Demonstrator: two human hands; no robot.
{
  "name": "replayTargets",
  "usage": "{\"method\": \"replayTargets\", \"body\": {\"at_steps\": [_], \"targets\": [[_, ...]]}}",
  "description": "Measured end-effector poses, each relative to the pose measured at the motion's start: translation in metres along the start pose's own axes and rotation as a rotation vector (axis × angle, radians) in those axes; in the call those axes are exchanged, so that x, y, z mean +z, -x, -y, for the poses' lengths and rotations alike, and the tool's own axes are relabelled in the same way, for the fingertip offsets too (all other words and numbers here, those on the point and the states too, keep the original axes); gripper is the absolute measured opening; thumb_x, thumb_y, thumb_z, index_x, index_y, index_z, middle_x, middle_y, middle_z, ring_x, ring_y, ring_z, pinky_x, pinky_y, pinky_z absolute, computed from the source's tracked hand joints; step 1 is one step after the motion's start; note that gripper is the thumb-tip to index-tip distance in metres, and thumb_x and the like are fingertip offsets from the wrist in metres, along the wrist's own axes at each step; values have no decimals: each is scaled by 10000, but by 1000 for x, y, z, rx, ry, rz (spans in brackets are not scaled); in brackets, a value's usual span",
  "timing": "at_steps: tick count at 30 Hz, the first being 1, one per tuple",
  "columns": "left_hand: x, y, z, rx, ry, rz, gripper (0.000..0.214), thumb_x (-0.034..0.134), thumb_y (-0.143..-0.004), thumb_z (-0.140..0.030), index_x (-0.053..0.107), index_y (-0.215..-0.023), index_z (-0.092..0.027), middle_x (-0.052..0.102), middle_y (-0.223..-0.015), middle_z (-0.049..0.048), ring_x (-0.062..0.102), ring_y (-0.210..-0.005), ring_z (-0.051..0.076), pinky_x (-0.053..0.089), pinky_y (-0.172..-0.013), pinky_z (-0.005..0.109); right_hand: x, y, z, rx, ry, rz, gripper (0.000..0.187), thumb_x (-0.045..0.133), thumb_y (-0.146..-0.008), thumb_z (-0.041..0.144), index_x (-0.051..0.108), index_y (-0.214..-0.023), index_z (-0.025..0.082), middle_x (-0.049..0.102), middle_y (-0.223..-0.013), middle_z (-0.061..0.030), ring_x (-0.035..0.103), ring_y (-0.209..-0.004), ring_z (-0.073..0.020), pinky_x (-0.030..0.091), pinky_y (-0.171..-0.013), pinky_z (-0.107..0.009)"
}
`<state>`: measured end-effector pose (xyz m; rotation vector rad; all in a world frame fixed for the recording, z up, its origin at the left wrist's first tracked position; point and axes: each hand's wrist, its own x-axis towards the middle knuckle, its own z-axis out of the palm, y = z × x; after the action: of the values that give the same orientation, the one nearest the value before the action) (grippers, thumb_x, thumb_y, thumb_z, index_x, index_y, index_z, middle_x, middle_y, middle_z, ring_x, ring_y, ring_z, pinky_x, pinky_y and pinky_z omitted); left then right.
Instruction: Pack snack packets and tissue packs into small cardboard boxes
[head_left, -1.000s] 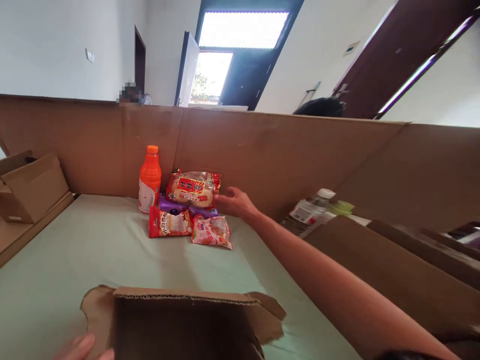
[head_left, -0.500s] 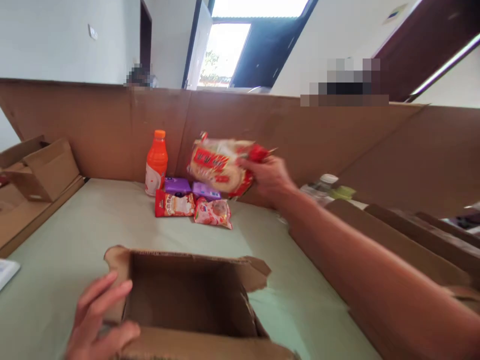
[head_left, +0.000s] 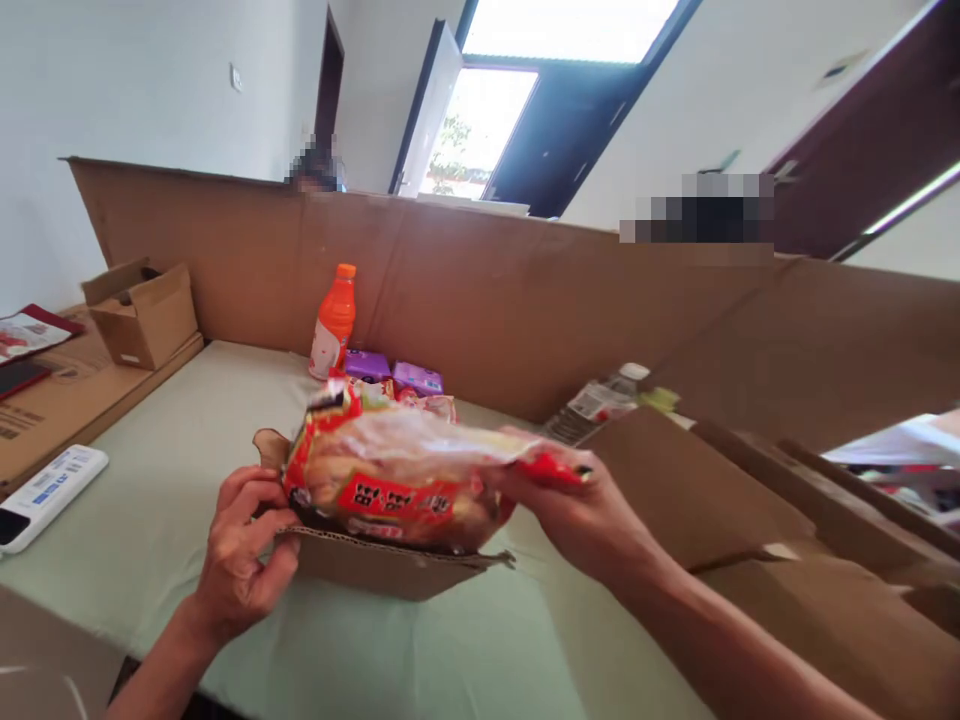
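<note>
My right hand (head_left: 581,510) grips the red end of a clear snack bag (head_left: 397,475) with red labels and holds it lying across the top of a small open cardboard box (head_left: 375,562). My left hand (head_left: 244,545) is closed on the box's left flap, its fingers pinching the cardboard edge. Behind the bag, at the back of the table, stand an orange drink bottle (head_left: 334,322) and two purple packets (head_left: 394,370). Other small snack packs are mostly hidden behind the bag.
A tall cardboard wall (head_left: 487,300) runs along the back of the green table (head_left: 150,500). A small open box (head_left: 142,312) sits at the left, a white remote (head_left: 45,485) near the left edge, a plastic water bottle (head_left: 596,400) and brown cardboard sheets (head_left: 750,510) at the right.
My right hand lifted the snack bag from the pile and brought it down over the open box. My left hand moved from the box's near side to grip its left flap.
</note>
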<state>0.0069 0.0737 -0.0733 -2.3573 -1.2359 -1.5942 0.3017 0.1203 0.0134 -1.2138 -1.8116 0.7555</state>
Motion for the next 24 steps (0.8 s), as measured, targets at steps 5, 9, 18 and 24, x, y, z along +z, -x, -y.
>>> {"method": "replayTargets", "body": {"at_steps": [5, 9, 18, 24], "targets": [[-1, -2, -2, 47, 43, 16, 181, 548, -831, -93, 673, -833, -225, 636, -901, 50, 573, -1013, 235, 518, -950, 469, 1, 10, -1, -27, 122, 144, 481, 673, -803, 604, 629, -548, 198, 630, -626, -36, 587, -587, -166, 486, -561, -275], [-1, -3, 0, 33, 49, 13, 180, 556, -837, -73, 664, -839, -217, 649, -934, 51, 565, -1052, 236, 512, -944, 443, 17, 0, -7, 17, 206, 228, 362, 600, -852, 469, 623, -620, 192, 640, -639, -14, 573, -591, -147, 465, -585, -260], [-2, -1, 9, 17, 21, 51, 236, 532, -775, -70, 685, -838, -238, 679, -908, 45, 596, -1045, 250, 495, -993, 499, 24, -6, 3, 7, 775, 545, 485, 603, -810, 225, 659, -1291, 182, 678, -1283, -136, 651, -1112, -285, 488, -969, -407], [-1, 3, 12, 56, 23, 51, 268, 533, -797, -23, 651, -906, -237, 654, -1017, 57, 558, -1155, 267, 488, -1014, 524, 37, -16, 10, -83, 682, 849, 337, 484, -927, 206, 731, -1157, 208, 736, -1172, -87, 681, -1074, -257, 505, -954, -399]]}}
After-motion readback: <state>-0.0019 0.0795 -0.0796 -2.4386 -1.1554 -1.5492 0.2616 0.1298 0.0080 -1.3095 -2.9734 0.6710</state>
